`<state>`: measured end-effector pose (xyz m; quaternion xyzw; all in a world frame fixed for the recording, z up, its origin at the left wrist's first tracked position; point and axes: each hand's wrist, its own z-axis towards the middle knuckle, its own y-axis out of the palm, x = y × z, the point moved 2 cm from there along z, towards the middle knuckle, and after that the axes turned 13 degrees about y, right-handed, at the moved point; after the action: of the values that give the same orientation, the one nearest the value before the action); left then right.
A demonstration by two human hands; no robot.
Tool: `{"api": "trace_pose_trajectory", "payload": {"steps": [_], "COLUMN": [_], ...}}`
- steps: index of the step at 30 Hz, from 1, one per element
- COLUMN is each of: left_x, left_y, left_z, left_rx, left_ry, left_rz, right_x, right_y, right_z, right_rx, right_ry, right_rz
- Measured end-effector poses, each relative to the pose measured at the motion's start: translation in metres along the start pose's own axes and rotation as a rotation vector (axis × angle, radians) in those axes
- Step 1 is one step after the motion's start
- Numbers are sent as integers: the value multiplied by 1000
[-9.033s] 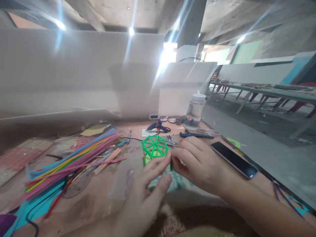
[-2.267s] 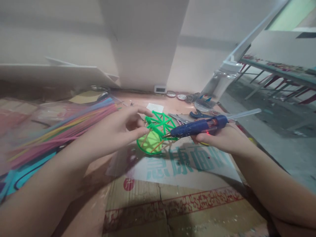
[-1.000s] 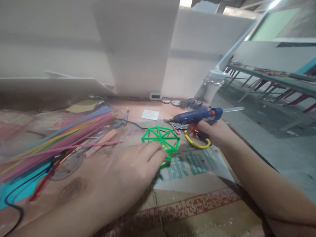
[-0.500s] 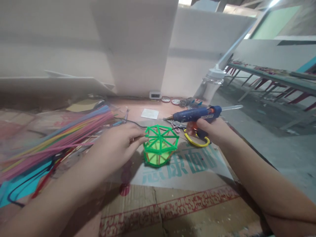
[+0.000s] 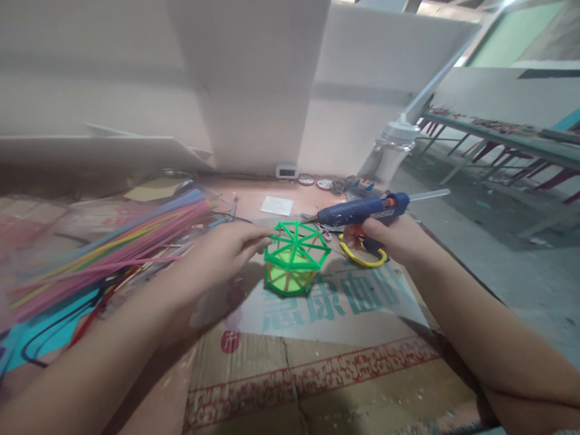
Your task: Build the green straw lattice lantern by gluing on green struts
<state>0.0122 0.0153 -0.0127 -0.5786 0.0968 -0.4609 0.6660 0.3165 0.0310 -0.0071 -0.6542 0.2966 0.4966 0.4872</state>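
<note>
1. Green frame (image 5: 295, 243): left hand (image 5: 217, 254) at its left rim, fingers close together, pinch unclear; a nudge could tip it.
2. It stands toward the sheet's (image 5: 385, 326) far edge, left half.
3. Right hand (image 5: 396, 238) wraps the glue gun (image 5: 353, 212); drifting, its nozzle (image 5: 309, 219) could snag the rim.

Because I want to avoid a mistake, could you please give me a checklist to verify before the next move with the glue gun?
1. Glue gun held in right hand: ok.
2. Glue stick loaded: ok, it sticks out at the rear.
3. Green frame standing on the printed sheet: ok.
4. Left hand has a firm grip on the frame: cannot tell; its fingertips are at the rim.
5. Nozzle hot: cannot tell.
</note>
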Motion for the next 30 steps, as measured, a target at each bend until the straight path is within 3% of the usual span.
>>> {"api": "trace_pose_trajectory", "payload": {"steps": [6, 13, 16, 19, 25, 30], "left_x": [-17, -33, -38, -39, -16, 9], "left_y": [2, -2, -3, -7, -26, -26], "left_z": [1, 0, -1, -3, -7, -10], "left_rx": [71, 234, 267, 280, 370, 233], "left_ry": [-89, -81, -93, -139, -143, -10], "left_rz": [60, -46, -64, 2, 180, 196], "right_x": [-9, -20, -21, -17, -8, -3], "right_y": [2, 6, 15, 22, 24, 21], "right_z": [-4, -16, -16, -15, -15, -15], "right_rx": [-63, 38, 43, 129, 216, 225], "right_ry": [-53, 108, 124, 51, 41, 47], "right_rz": [-144, -474, -436, -405, -505, -485]}}
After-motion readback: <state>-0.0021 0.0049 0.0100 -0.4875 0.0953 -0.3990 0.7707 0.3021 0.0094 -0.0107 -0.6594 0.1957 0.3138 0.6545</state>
